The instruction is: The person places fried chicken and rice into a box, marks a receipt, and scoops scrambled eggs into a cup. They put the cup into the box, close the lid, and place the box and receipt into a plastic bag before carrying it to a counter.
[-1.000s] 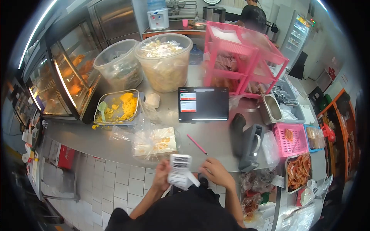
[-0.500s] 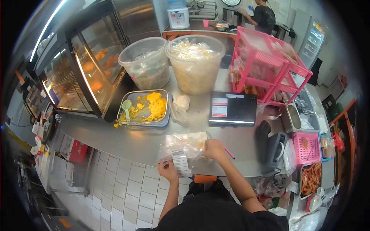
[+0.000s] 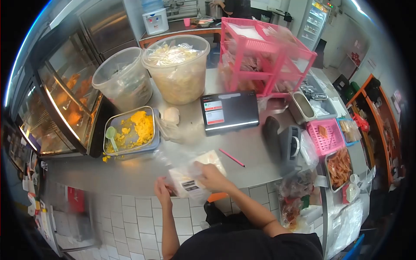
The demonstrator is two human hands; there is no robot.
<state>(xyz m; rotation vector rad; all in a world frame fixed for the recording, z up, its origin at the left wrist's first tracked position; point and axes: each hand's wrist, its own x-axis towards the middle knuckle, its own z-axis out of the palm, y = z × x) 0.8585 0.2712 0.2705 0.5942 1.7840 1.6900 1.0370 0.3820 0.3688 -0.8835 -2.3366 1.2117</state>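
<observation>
A clear plastic bag with a white food box inside (image 3: 195,171) lies at the near edge of the steel counter (image 3: 130,173). My right hand (image 3: 208,175) rests on top of the bag and presses it down. A white printed receipt (image 3: 189,186) sits against the bag's near side. My left hand (image 3: 162,190) grips the bag and receipt at the lower left corner, over the counter's edge.
A metal tray of yellow food with a green scoop (image 3: 130,130) lies to the left. Behind it are two big plastic tubs (image 3: 177,69). A black tablet (image 3: 229,112), a pink pen (image 3: 232,157), a tape dispenser (image 3: 288,145) and pink racks (image 3: 264,56) stand to the right.
The receipt went from in front of my chest onto the bag. My right hand moved left onto the bag; my left hand followed to its corner. The view swung.
</observation>
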